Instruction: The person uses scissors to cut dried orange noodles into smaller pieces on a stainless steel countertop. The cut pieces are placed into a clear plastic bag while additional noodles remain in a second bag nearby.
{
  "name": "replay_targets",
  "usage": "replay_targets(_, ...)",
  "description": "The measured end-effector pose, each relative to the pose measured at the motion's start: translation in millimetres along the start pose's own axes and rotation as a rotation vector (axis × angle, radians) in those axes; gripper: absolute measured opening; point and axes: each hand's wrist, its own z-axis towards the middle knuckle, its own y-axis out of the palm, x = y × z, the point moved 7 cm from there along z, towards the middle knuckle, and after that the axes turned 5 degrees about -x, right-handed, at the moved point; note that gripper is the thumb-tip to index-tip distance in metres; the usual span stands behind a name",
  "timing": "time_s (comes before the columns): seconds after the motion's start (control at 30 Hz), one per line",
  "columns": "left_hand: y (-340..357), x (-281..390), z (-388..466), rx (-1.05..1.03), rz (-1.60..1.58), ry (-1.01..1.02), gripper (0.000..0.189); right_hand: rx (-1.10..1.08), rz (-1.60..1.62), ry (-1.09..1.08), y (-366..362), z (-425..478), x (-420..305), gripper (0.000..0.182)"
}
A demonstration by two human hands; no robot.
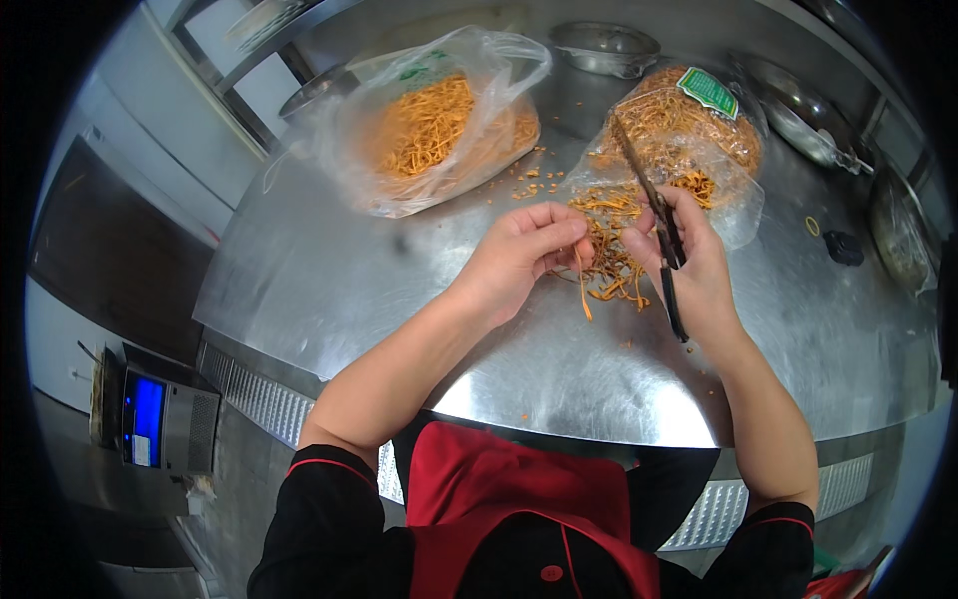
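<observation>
My left hand (535, 254) pinches a thin dried orange strand (584, 288), which looks like cordyceps mushroom; its thicker end hangs below the fingers. In my right hand (692, 254) is a pair of scissors (638, 161) with dark, stained blades and black handles, its tips pointing away from me. Whether the blades are fully together is hard to tell. A loose pile of the same strands (617, 277) lies on the steel table (359, 284) between and beyond my hands. Just behind it, a clear plastic bag (741, 213) full of strands lies with its mouth towards me.
A larger plastic bag (479, 168) of orange strands stands open at the back left, with small cut bits (533, 174) beside it. Metal bowls (606, 49) line the back and right. A yellow rubber band (812, 226) and a small black object (843, 247) lie at right.
</observation>
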Motion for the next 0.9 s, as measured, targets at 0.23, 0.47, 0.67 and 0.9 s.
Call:
replay_targets(0.23,-9,8,2,0.046,-0.148,0.088,0.012,-0.087,-0.157,0.055,7,-1,11,0.048)
replay_targets(0.47,-8,5,1,0.036,-0.130,0.087,0.011,-0.181,-0.397,0.048,14,-5,-9,0.053)
replay_targets(0.67,-5,2,0,0.041,-0.080,0.084,0.012,-0.194,-0.439,-0.015,17,-6,-8,0.054)
replay_targets(0.9,-8,0,0,0.054,-0.022,0.055,0.011,-0.203,-0.454,-0.029,18,-6,-1,0.055)
